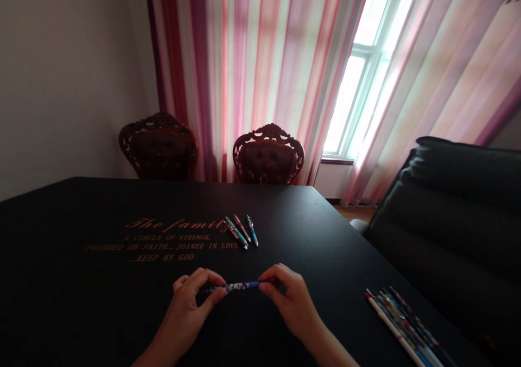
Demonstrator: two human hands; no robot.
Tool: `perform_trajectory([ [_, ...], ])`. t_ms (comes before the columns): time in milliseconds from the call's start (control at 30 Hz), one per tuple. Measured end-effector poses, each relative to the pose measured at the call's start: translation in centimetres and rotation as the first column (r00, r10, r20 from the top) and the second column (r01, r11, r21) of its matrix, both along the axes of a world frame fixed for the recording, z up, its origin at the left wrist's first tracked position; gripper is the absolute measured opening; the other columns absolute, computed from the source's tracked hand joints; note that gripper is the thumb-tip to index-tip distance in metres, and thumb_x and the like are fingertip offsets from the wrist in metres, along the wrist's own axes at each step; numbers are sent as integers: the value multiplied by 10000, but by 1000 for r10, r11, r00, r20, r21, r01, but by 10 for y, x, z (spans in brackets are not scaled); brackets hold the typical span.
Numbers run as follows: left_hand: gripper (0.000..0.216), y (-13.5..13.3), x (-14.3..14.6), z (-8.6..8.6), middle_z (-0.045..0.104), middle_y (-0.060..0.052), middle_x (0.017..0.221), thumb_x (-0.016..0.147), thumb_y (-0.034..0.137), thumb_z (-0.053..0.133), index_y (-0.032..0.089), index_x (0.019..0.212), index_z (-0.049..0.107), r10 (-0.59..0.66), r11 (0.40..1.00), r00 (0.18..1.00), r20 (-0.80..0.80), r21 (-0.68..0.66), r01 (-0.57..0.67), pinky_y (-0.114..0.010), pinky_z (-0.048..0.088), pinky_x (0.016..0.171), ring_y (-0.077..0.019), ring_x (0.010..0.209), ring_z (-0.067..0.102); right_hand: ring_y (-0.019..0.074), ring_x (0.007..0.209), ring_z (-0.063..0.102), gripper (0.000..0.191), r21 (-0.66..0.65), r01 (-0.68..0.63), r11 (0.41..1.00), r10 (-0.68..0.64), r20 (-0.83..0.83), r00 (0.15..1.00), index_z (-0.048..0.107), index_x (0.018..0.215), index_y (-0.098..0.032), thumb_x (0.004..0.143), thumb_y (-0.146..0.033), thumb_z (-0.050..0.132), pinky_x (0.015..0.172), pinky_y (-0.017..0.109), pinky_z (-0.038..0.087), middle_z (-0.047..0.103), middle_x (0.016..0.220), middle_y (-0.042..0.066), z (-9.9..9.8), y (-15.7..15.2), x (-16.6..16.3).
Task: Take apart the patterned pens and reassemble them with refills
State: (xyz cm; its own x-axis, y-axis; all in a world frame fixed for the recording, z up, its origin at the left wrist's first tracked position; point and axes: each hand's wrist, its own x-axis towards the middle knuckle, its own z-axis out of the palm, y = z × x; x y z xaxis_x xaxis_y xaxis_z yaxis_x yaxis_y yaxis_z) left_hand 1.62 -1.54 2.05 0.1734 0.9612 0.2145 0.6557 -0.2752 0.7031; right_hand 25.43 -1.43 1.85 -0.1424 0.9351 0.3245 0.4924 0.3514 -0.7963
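A slim blue pen [238, 286] with a white pattern lies level between my two hands, above the near part of the black table. My left hand [194, 297] pinches it toward its left end, thumb below and fingers over the top. At the right end, the thumb and forefinger of my right hand [288, 297] close on the blue tip section. Beyond my hands several patterned pens [236, 234] lie on the table, some teal and white, one reddish. A blue pen [252, 230] rests just right of them.
The black table [81, 307] carries gold lettering [163, 246] at the left. A bundle of pens [407, 323] lies near its right edge. Two carved chairs [268, 158] stand at the far side, before striped curtains [264, 57]. A dark padded seat [451, 231] is at the right.
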Motion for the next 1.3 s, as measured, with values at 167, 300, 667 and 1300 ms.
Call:
perform_trajectory([
  [167, 196, -1, 1, -2, 695, 15, 911, 849, 478, 630, 287, 872, 669, -17, 999, 1000, -20, 42, 18, -470, 340, 949, -255, 923, 599, 146, 619, 544, 448, 13, 20, 1000, -21, 86, 996, 639, 621, -184, 982, -358, 440, 619, 259, 374, 529, 552, -7, -4, -1, -1],
  [300, 187, 1, -2, -1, 698, 13, 918, 857, 464, 620, 287, 879, 673, 8, 1000, 1000, 2, 7, -8, -455, 350, 934, -259, 945, 598, 150, 716, 581, 96, 20, -5, 1000, 5, 0, 1000, 701, 881, -199, 852, -282, 663, 679, 250, 411, 636, 773, -1, 1, -2, -2],
  [667, 156, 2, -4, -2, 704, -13, 917, 773, 396, 735, 276, 859, 687, -7, 985, 999, 44, 172, 0, -448, 261, 947, -273, 927, 605, 126, 547, 519, 388, -66, -36, 997, 31, -83, 996, 650, 664, -169, 946, -400, 516, 579, 243, 365, 582, 531, -18, -5, -3, -6],
  [1300, 179, 10, 1, -5, 742, -53, 776, 745, 238, 803, 118, 875, 775, 354, 845, 330, 875, -450, 287, -219, 537, 725, -147, 703, 678, 154, 689, 600, 106, -21, 7, 1000, -10, -159, 987, 710, 803, -175, 850, -258, 664, 685, 260, 428, 672, 688, 0, 8, -3, 2],
])
